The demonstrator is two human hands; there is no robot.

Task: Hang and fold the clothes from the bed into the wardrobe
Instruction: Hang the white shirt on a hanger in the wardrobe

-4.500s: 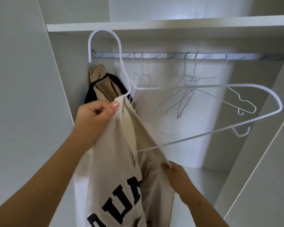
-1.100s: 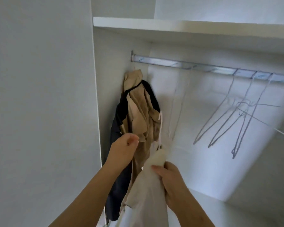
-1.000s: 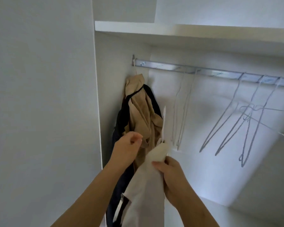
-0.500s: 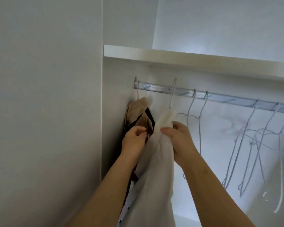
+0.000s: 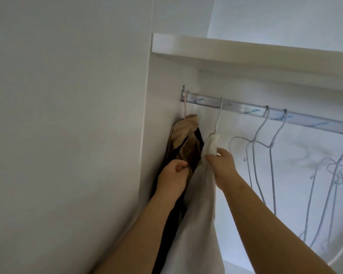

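The cream shirt [image 5: 198,194] hangs in the wardrobe on a white hanger [image 5: 218,119] hooked over the rail [image 5: 246,111], just right of a tan garment [image 5: 183,135]. Its hem is cut off below and the hanger's shoulders are hidden inside it. The right hand [image 5: 223,165] pinches the shirt just under the collar with curled fingers, while the left hand [image 5: 173,175] has its fingers curled against the tan garment, and I cannot tell whether they grip anything.
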